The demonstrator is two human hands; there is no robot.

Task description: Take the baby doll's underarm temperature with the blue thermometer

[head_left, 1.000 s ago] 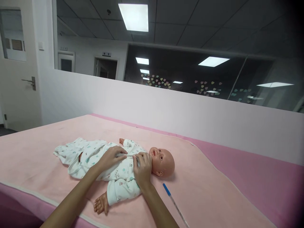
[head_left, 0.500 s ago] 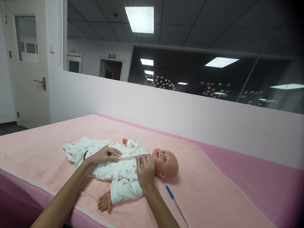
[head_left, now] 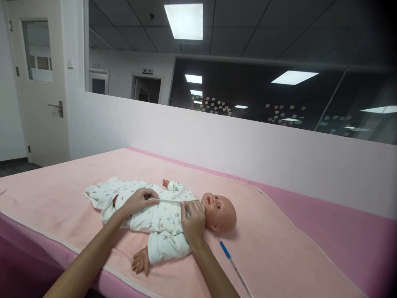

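A baby doll [head_left: 221, 212] lies on its back on a pale pink blanket [head_left: 279, 256], head to the right. It wears a white printed romper [head_left: 158, 219]. My left hand [head_left: 138, 200] pinches the romper's front edge over the belly. My right hand [head_left: 194, 221] rests on the chest by the doll's neck, fingers closed on the same edge near the collar. The fabric edge is stretched taut between the two hands. The doll's bare hand [head_left: 141, 263] sticks out of a sleeve toward me.
A blue-capped pen [head_left: 235, 267] lies on the blanket right of my right forearm. The blanket covers a darker pink mattress [head_left: 347, 231] against a low white partition wall [head_left: 248, 145]. A door [head_left: 40, 91] stands at far left.
My left hand slid from the doll's chest toward the belly, then closed into a pinch on the romper edge. My right hand stayed by the collar. The camera view shifted slightly.
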